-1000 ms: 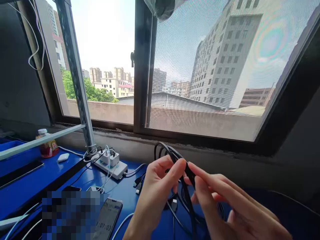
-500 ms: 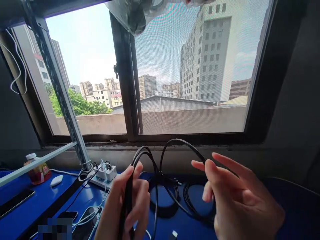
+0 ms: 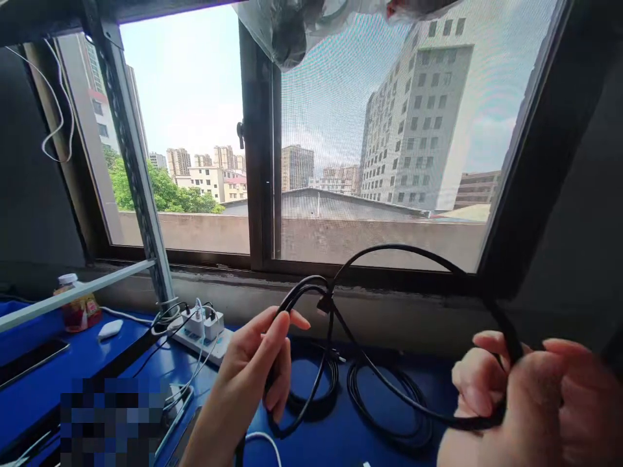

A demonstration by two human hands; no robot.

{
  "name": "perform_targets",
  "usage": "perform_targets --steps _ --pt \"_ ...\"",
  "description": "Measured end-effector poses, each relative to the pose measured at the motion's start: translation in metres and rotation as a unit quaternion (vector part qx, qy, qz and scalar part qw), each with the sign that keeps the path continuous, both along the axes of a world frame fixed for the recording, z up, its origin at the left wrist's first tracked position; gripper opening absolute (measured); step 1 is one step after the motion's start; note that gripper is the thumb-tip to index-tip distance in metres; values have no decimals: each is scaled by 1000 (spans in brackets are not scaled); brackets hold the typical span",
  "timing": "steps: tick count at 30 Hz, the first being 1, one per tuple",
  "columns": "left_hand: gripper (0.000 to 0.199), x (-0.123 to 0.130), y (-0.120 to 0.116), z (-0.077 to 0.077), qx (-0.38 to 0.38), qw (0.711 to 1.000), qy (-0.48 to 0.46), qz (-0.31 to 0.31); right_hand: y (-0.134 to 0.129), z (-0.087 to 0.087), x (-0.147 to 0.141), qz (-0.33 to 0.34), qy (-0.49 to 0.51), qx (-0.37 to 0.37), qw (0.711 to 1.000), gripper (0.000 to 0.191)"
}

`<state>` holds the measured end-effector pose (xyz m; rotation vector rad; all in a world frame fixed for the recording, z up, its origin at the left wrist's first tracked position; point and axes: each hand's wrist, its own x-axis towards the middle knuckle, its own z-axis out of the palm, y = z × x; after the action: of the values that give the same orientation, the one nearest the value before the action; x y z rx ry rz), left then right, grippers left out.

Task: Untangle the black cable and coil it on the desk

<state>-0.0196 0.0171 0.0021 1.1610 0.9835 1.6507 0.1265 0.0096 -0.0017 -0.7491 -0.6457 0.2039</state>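
A black cable point(image 3: 403, 248) is strung in loops between my two hands, above a blue tabletop. My left hand point(image 3: 263, 363) is closed round several strands on the left, thumb and fingers pressed together. A dark tie or clip point(image 3: 325, 302) gathers the strands just right of it. At the right, my right hand point(image 3: 530, 395) is curled round the far end of a wide loop, with its outer fingers slightly blurred. Below the held cable, a coiled black cable point(image 3: 314, 389) and a second black coil point(image 3: 389, 402) lie on the table.
A white power strip point(image 3: 214, 347) with chargers stands left of my left hand. Farther left are a bottle point(image 3: 78, 305), a white case point(image 3: 110, 329) and a phone point(image 3: 34, 363). A metal shelf post point(image 3: 141, 181) rises before the window. A plastic bag point(image 3: 287, 32) hangs overhead.
My right hand has moved right and closed round the cable, pulling its loop much wider. My left hand has shifted slightly right. The view has tilted a little.
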Motion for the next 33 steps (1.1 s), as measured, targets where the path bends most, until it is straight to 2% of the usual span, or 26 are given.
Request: perform_targets --steps 3,7,9,14,19,21,24,27,29,33 --pt "40 9 0 0 -20 994 38 -103 3 -3 -2 76 -99 -26 992 39" --pt "52 9 3 -1 0 984 99 -150 7 -6 -4 131 -142 -39 981 34" --pt "55 6 6 -2 15 983 123 -135 5 -7 -5 127 -136 -45 981 31" --pt "53 -6 13 -3 61 988 139 -40 -1 -5 1 106 -111 -48 987 27" --pt "50 -12 13 -2 65 996 49 27 6 -6 13 105 -93 -34 989 31" --pt "50 -12 14 -1 62 996 -2 57 9 -8 18 127 -103 -34 986 29" --pt "51 -10 16 -1 66 992 -54 97 7 -8 24 198 -143 -42 969 23" --pt "51 -7 18 -1 69 987 -87 115 6 -8 25 248 -174 -33 952 16" --pt "50 -5 20 -1 71 984 -108 119 6 -9 22 229 -146 -13 962 13" --pt "48 -4 21 -1 74 978 -151 123 10 -12 15 115 -24 45 992 12"
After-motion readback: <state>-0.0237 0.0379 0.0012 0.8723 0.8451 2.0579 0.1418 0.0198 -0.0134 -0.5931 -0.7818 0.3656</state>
